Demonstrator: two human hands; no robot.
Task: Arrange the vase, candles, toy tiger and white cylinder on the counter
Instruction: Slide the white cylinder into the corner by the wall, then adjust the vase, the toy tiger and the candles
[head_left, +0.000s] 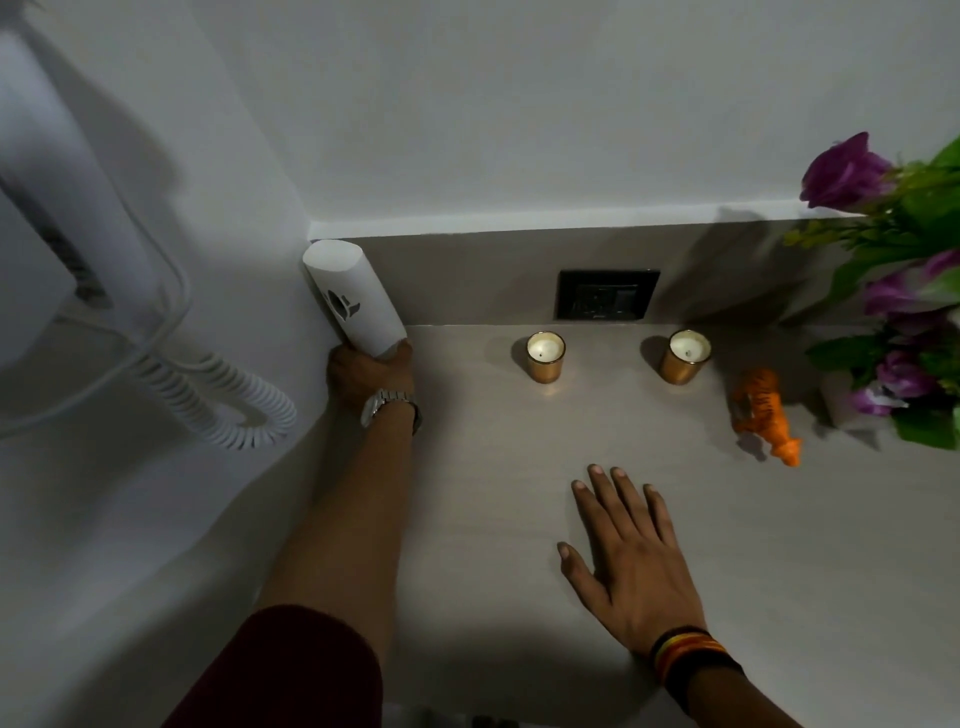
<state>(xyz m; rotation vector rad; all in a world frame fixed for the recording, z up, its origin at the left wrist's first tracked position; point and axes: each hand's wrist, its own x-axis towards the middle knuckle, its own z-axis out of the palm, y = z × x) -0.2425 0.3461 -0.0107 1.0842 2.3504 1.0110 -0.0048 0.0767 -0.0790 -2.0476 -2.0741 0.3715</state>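
Note:
A white cylinder (352, 297) with a dark logo stands in the back left corner of the counter (519, 519), against the side wall. My left hand (370, 375) is wrapped around its base. Two gold candles stand along the back: one (545, 356) at centre, the other (684, 356) to its right. An orange toy tiger (765, 413) stands further right. Behind it is a white vase (844, 400) with purple flowers (904, 291), cut off by the right edge. My right hand (631, 561) lies flat on the counter, fingers spread, holding nothing.
A black wall socket (605, 294) sits in the backsplash between the candles. On the left wall hangs a white appliance (62, 218) with a coiled cord (228, 405). The counter's front edge runs along the bottom of the view.

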